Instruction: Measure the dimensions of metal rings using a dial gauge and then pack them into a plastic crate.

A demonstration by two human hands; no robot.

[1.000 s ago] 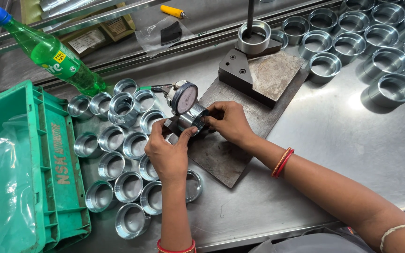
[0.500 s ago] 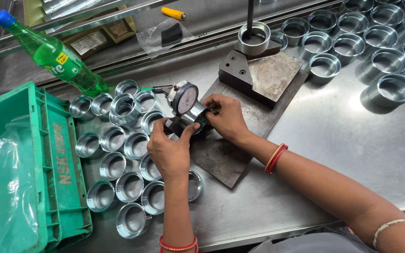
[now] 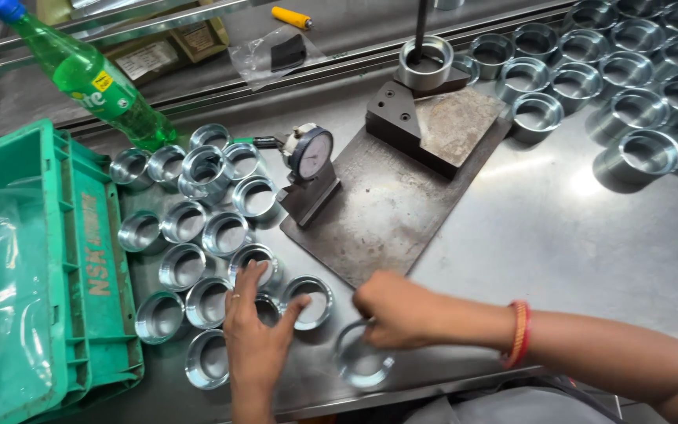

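Head view: right hand low centre, fingers curled and pinching the top rim of a metal ring that stands near the front edge of the steel table. Left hand flat, fingers spread over the cluster of rings, thumb touching the rim of one ring, fingertips on another. Green plastic crate at left holds a clear plastic bag; bag contents cannot tell. Dial gauge on its stand at the edge of a dark steel plate, untouched. Green bottle lies tilted behind the cluster. More rings top right, all hollow.
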